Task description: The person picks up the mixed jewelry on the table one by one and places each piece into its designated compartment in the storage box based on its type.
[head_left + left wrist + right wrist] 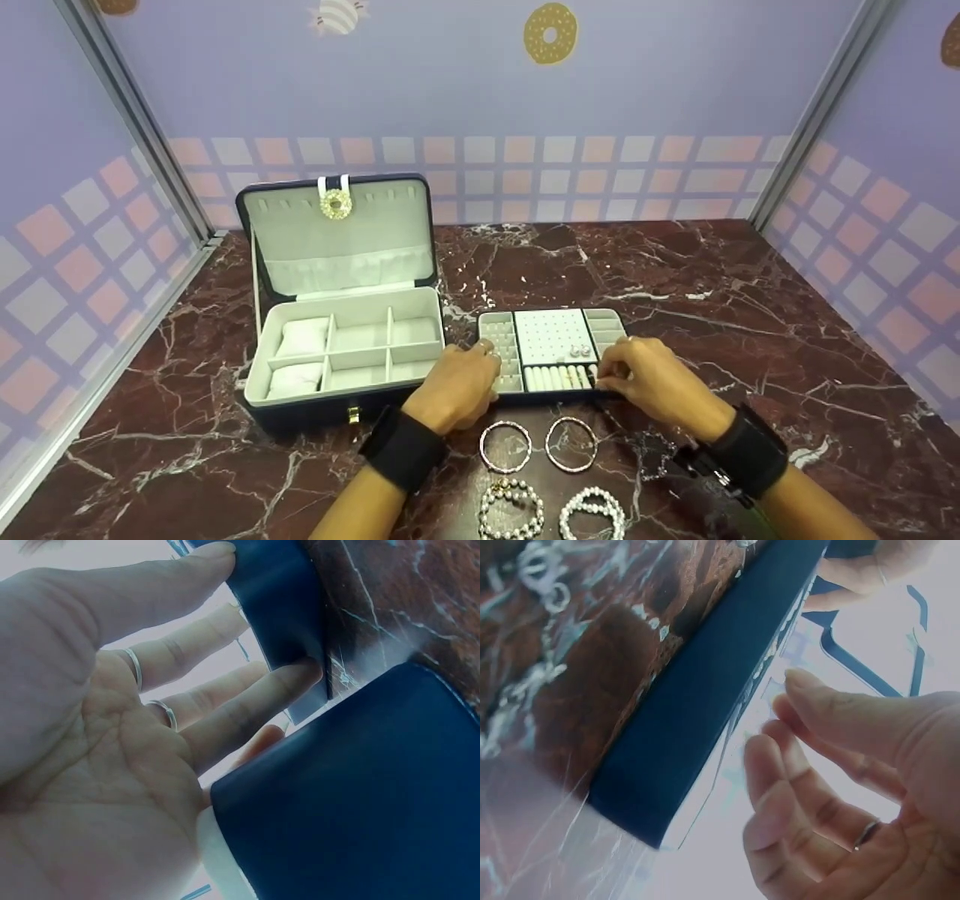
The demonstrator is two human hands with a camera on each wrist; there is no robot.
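A navy jewelry tray (555, 399) with pale compartments lies in front of me. My left hand (459, 381) is at its left end, and in the left wrist view the lengthened fingers (232, 716) and thumb touch its navy walls. My right hand (651, 373) is over the front right corner, fingers curled and thumb tip close to the index fingertip at the ring rolls (551, 377). I cannot tell whether something small is between those fingertips. A pair of earrings (580, 350) sits on the dotted earring panel (551, 330). Both hands wear rings.
A jewelry box (337, 409) stands with its lid up at the left, two white cushions (304, 337) inside. Closer to me lie two bangles (505, 447), a beaded bracelet (512, 510), a pearl bracelet (592, 514) and a thin chain (656, 457). Walls enclose the marbled table.
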